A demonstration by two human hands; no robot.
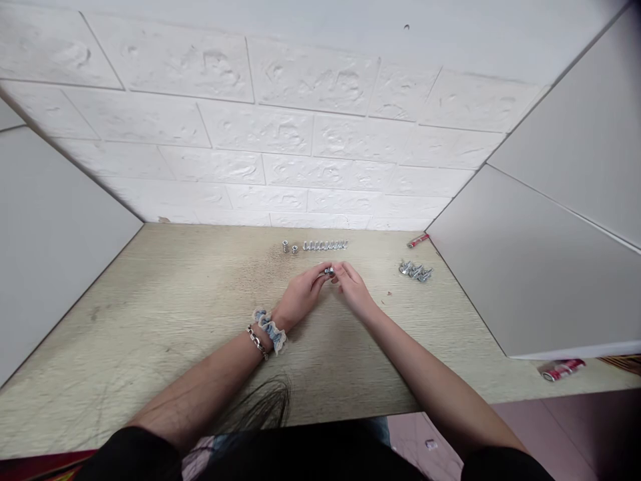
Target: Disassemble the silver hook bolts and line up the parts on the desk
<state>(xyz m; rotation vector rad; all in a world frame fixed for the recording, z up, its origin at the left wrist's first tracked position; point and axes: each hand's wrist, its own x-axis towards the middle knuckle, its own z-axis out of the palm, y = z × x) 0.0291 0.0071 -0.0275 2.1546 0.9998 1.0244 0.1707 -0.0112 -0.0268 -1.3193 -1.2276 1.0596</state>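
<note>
Close together over the middle of the board, both my hands pinch one small shiny metal fastener (pixel 329 270); whether it is a nut, a bolt or both is too small to tell. My left hand (pixel 303 292) grips it from the left, fingers closed. From the right, my right hand (pixel 353 288) has its fingertips shut at the other end, partly covering it. Just beyond my fingers stands a row of bolts (pixel 325 246). Left of that row are a taller stack of metal rings or nuts (pixel 285 246) and a shorter one (pixel 295 249).
A cluster of bolts (pixel 415 270) lies to the right. A red cylinder (pixel 418 240) rests by the right panel (pixel 551 260), another red cylinder (pixel 563 369) near the front right edge. A white brick-pattern wall (pixel 285 133) closes the back; a grey panel (pixel 55 240) stands left.
</note>
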